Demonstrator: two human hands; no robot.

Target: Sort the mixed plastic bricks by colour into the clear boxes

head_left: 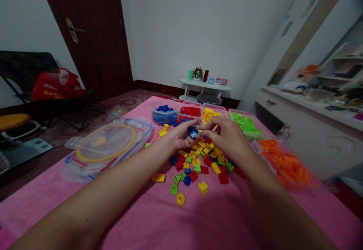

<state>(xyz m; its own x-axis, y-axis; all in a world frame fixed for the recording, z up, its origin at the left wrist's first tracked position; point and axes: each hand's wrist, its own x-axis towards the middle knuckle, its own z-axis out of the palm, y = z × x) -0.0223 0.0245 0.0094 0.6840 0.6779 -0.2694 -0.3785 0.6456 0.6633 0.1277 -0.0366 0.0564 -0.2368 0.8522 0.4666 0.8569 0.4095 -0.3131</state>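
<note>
My left hand (183,135) is closed around a dark blue toy building brick (193,132), held above a loose pile of building bricks (198,155). Close to its right, my right hand (227,133) has its fingers curled in a pinch toward the blue brick; whatever is between those fingertips is too small to make out. Beneath both hands, yellow, red, green and blue bricks are scattered on a pink cloth (170,223). A yellow ring-shaped piece (180,199) lies nearest me, with a yellow brick (203,187) to its right.
Behind the pile stand a round tub of blue bricks (163,114), and boxes of red bricks (190,111), yellow bricks (210,114) and green bricks (247,123). A box of orange bricks (285,163) is at the right. Stacked clear lids (107,144) lie left.
</note>
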